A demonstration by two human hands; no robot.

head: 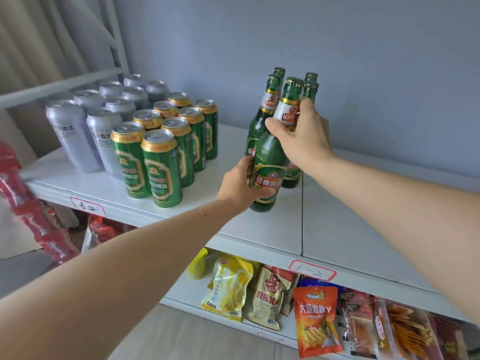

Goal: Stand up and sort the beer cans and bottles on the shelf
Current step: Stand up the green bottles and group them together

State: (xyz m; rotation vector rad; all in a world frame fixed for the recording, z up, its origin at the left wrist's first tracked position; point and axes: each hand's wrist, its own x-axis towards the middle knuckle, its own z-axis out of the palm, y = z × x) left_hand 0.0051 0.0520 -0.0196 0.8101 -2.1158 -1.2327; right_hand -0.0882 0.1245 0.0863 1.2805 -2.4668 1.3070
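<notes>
Front green bottle (267,162) stands upright near the shelf's (337,229) front edge, long axis vertical, right hand (304,136) clamped round its neck from above, left hand (240,185) wrapped round its base, other bottles (310,83) just behind it toward the back wall.

From my feed both arms are bare all the way up, no sleeves, no watch, no rings or gloves. Left hand (237,184) and right hand (302,136) have short plain nails; a tiny mole sits well back from the left fingers, on the forearm.
</notes>
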